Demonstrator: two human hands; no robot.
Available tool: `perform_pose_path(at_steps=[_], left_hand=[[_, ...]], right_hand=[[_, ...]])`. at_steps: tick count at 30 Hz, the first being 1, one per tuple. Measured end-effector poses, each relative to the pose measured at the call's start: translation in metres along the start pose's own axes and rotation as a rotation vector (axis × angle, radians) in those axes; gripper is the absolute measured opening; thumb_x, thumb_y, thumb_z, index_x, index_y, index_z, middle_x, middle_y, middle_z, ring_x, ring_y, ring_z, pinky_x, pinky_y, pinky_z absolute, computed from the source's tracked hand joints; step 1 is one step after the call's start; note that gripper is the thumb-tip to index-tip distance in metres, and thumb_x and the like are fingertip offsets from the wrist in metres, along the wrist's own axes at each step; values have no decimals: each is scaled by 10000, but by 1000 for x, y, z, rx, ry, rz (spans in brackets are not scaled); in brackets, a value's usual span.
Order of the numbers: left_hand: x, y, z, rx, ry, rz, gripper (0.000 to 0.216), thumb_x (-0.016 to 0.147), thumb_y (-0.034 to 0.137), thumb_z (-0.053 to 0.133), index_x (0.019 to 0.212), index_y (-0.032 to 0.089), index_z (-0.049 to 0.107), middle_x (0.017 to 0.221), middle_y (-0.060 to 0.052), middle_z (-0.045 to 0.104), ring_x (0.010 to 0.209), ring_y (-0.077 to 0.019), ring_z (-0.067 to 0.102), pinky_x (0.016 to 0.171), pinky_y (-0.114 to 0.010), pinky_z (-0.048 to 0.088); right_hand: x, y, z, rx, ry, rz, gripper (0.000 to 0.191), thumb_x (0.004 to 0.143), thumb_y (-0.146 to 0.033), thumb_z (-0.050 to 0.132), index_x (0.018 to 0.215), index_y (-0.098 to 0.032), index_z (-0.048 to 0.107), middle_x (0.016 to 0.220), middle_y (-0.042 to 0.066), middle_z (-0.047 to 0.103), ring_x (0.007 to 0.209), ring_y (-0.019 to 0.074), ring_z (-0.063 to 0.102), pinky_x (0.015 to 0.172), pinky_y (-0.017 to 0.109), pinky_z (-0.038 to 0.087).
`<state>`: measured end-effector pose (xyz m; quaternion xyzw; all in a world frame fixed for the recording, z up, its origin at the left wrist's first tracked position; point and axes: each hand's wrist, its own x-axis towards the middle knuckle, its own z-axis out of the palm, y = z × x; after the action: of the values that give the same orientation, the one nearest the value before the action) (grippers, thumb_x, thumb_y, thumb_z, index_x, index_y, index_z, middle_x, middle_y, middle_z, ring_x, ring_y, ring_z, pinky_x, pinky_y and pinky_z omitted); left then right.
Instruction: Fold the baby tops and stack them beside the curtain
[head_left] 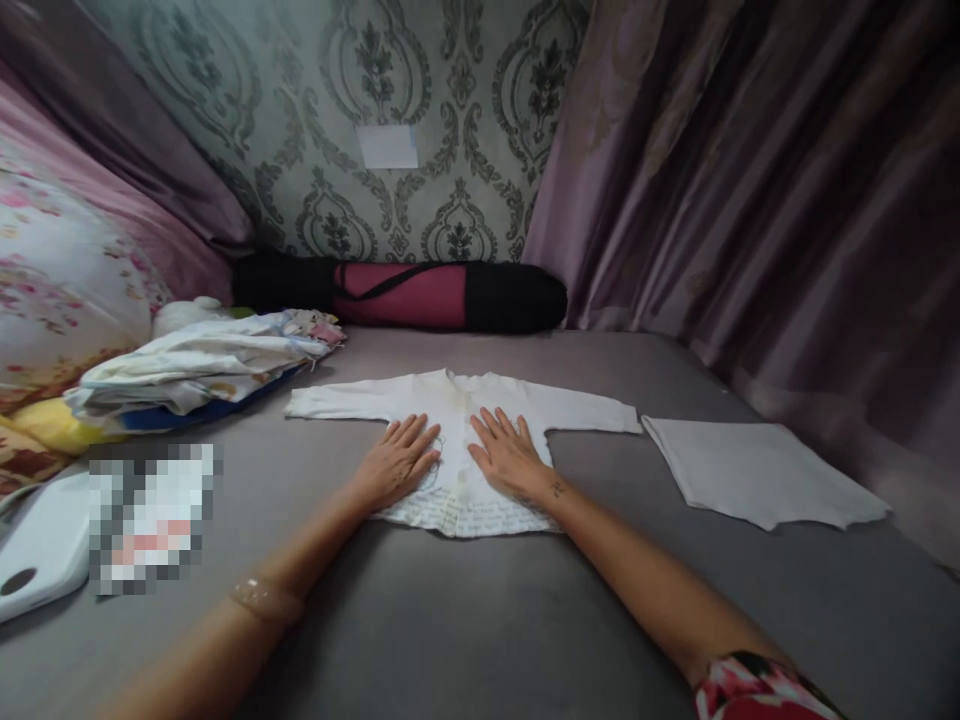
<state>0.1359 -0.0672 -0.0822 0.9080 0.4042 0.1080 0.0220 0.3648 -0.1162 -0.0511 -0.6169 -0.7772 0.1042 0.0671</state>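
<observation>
A small white long-sleeved baby shirt lies spread flat on the grey bed surface, sleeves out to both sides. My left hand rests palm down on its left half, fingers stretched out. My right hand lies flat on its right half, fingers spread. Neither hand holds anything. The shirt's lower hem with faint printed writing shows between my wrists.
A folded white cloth lies to the right. A pile of clothes sits at the left by a floral pillow. A pink and black rolled bag lies against the patterned wall. Purple curtains hang on the right. A white device sits at the front left.
</observation>
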Motion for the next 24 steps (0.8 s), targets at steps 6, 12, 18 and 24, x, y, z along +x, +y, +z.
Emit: perform_pose_path(at_steps=[6,12,18,24], left_hand=[[-3,-3,0,66,-8,-32,568,966,545,296,1441,261,425,1538,-122,325,1424,-328,261,1139,-496,227],[0,0,0,89,-27,-61,640,968,551,264,1460,159,381,1534,-163,316,1429,-313,254,1151,-469,195],[-16,-8,-10,44,-108,-93,644,979,531,216,1481,146,335,1554,-149,275,1450,-297,193,1158,-459,173],[-60,-29,-28,-70,-247,-89,646,975,540,192,1522,201,228,1596,-91,154,1470,-263,113,1171,-458,118]], right_hand=[[-4,4,1,5,20,-2,631,975,-538,220,1519,-219,241,1592,86,184,1462,312,94,1117,641,41],[-8,3,1,0,11,-3,626,980,-522,232,1513,-194,258,1596,103,157,1466,291,89,1139,593,22],[-58,-3,-1,-1,-78,-111,621,987,-484,254,1523,-172,228,1598,119,106,1471,284,41,1154,566,-2],[-133,-11,-11,84,-158,-260,571,992,-460,294,1509,-219,281,1591,75,182,1466,259,117,1183,509,64]])
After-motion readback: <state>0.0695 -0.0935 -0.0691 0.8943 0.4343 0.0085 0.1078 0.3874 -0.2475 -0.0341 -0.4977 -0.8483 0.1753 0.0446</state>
